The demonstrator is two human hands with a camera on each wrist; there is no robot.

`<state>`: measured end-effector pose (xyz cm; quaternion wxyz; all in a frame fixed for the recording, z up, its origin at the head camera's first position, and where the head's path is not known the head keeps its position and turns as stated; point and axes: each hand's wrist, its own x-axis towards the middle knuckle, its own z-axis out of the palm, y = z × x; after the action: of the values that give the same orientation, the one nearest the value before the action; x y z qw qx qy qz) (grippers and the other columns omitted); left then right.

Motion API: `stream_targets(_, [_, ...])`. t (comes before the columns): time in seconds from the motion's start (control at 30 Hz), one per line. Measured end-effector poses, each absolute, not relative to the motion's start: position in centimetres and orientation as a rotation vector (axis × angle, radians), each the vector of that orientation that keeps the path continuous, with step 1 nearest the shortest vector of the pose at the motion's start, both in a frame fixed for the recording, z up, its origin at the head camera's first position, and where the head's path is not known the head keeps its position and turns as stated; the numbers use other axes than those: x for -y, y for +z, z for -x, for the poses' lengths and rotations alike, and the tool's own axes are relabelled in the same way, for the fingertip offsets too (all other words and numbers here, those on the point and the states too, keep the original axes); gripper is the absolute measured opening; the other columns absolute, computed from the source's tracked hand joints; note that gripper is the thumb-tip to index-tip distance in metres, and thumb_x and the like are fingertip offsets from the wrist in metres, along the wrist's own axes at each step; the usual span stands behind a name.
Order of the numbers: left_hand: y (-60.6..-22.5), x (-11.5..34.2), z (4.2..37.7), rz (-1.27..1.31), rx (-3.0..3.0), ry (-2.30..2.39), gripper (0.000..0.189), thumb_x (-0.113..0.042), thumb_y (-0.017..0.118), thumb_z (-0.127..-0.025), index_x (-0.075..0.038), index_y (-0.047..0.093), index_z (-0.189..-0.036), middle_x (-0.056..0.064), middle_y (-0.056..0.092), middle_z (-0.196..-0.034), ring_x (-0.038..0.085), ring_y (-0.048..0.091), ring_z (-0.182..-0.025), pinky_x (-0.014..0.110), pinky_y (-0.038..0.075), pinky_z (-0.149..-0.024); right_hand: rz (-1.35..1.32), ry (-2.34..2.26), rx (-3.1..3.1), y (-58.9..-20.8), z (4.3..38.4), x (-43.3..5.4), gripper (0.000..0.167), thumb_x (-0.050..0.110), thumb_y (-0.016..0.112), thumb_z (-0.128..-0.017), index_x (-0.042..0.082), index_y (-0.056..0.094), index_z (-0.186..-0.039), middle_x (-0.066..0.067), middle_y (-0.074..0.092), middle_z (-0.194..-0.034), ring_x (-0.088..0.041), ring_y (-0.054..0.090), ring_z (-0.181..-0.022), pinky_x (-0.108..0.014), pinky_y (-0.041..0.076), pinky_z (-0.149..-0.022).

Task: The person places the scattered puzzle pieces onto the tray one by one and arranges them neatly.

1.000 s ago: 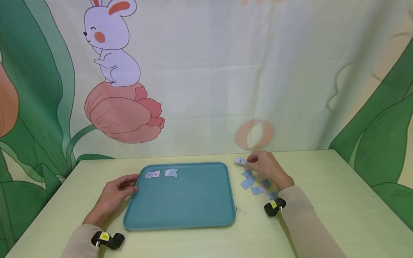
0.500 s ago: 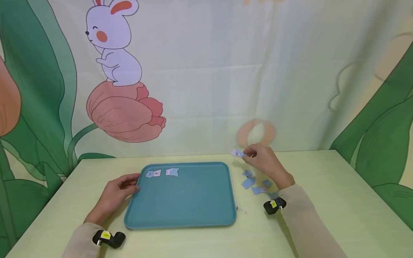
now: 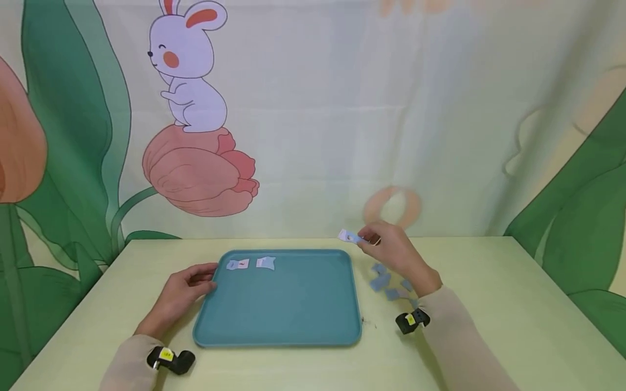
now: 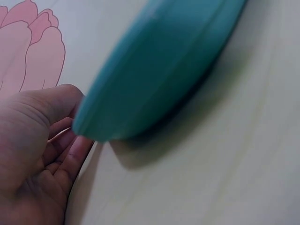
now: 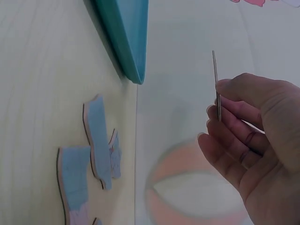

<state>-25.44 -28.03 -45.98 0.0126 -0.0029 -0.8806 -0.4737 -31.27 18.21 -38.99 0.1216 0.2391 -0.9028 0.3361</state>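
In the head view my right hand [image 3: 393,250] pinches a flat blue-and-white puzzle piece [image 3: 349,237] above the table, just beyond the tray's far right corner. The right wrist view shows that held puzzle piece [image 5: 215,77] edge-on, thin, between thumb and fingers. My left hand [image 3: 183,290] grips the left rim of the teal tray [image 3: 279,343]. In the left wrist view, the thumb and fingers [image 4: 77,154] meet the tray's rim at one end. Near the tray's far left corner lie two joined puzzle pieces [image 3: 237,264] and, apart from them, another light-blue puzzle piece [image 3: 266,263].
Several loose blue and pinkish puzzle pieces [image 3: 380,282] lie on the table right of the tray, partly beneath my right forearm. A printed cloth [image 3: 303,136] hangs behind the pale table [image 3: 484,293]. Black wrist cameras [image 3: 412,321] sit on both sleeves.
My right hand has lifted the puzzle piece from beside the loose pieces and carried it left toward the tray. My left hand stays at the tray's rim. The head view has shifted slightly.
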Motion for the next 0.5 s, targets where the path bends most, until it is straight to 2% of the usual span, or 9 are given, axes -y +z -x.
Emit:
stream_targets(0.13, [-46.0,27.9,25.5,0.004,2.749,-1.490,0.053,-0.009,0.069,-0.103,0.002,0.054,-0.152,0.024,0.061,-0.142,0.037,0.061,-0.124,0.042,0.057,-0.102,-0.735,0.965,2.646,-39.2,31.1,-17.6,0.015,0.011,0.075,-0.099,0.000,0.077,-0.109,-0.001,0.070,-0.094,-0.021,0.068,-0.086,-0.040,0.059,-0.080])
stream_targets(0.33, [-46.0,28.0,25.5,0.015,2.735,-1.491,0.052,-0.008,0.069,-0.102,0.003,0.054,-0.151,0.025,0.061,-0.142,0.038,0.061,-0.125,0.040,0.057,-0.102,-0.824,0.881,2.657,-38.3,31.5,-16.2,0.015,0.012,0.077,-0.098,0.002,0.077,-0.110,-0.002,0.072,-0.096,-0.019,0.067,-0.086,-0.038,0.059,-0.079])
stream_targets(0.5, [-46.0,28.0,25.6,0.007,2.729,-1.491,0.052,-0.007,0.069,-0.102,0.003,0.054,-0.151,0.025,0.062,-0.141,0.037,0.061,-0.125,0.042,0.057,-0.103,-0.903,0.833,2.691,-37.5,31.9,-14.7,0.017,0.011,0.078,-0.098,0.002,0.077,-0.111,-0.003,0.071,-0.100,-0.020,0.068,-0.089,-0.038,0.060,-0.084])
